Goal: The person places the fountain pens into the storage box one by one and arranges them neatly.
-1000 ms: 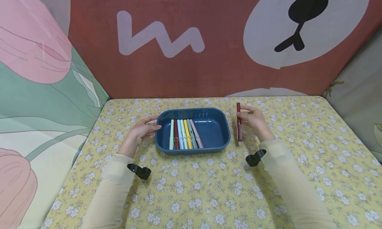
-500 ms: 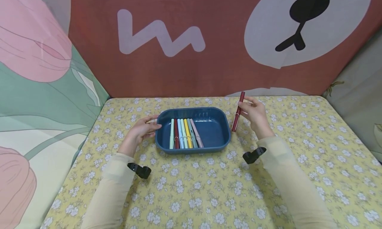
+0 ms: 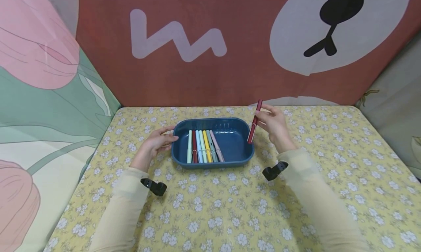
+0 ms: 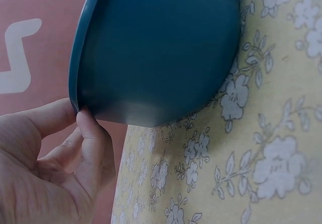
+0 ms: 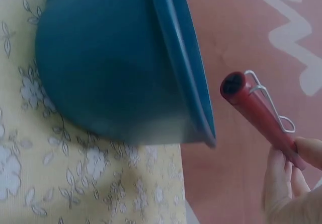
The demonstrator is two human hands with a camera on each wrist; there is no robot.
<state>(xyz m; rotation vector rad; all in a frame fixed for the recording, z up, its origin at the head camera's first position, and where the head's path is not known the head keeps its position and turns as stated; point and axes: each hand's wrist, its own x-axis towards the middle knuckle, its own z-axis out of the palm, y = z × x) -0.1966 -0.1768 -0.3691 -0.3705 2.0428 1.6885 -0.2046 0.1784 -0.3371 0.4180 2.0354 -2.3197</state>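
A blue rectangular tray (image 3: 230, 163) with rounded corners sits on the table. Several capped pens (image 3: 204, 147) lie side by side in its left half: pale green, dark red, light blue, yellow, grey-green and pinkish. My left hand (image 3: 158, 140) pinches the tray's left rim between thumb and fingers, as the left wrist view also shows. Between thumb and fingertips my right hand (image 3: 274, 126) holds a dark red pen (image 3: 254, 122), tilted, its lower end overlapping the tray's right rim in the head view. A wire clip (image 5: 271, 103) on this pen shows in the right wrist view.
A yellow cloth with white flowers (image 3: 210, 208) covers the table. Behind stands a reddish-brown fabric backdrop (image 3: 230, 80), with a flower-patterned one (image 3: 49, 117) on the left. Each wrist carries a small black camera (image 3: 274, 171).
My right hand has lifted the dark red pen and brought it left, from beside the tray to its right rim; the pen has tilted. The left hand and tray have stayed put.
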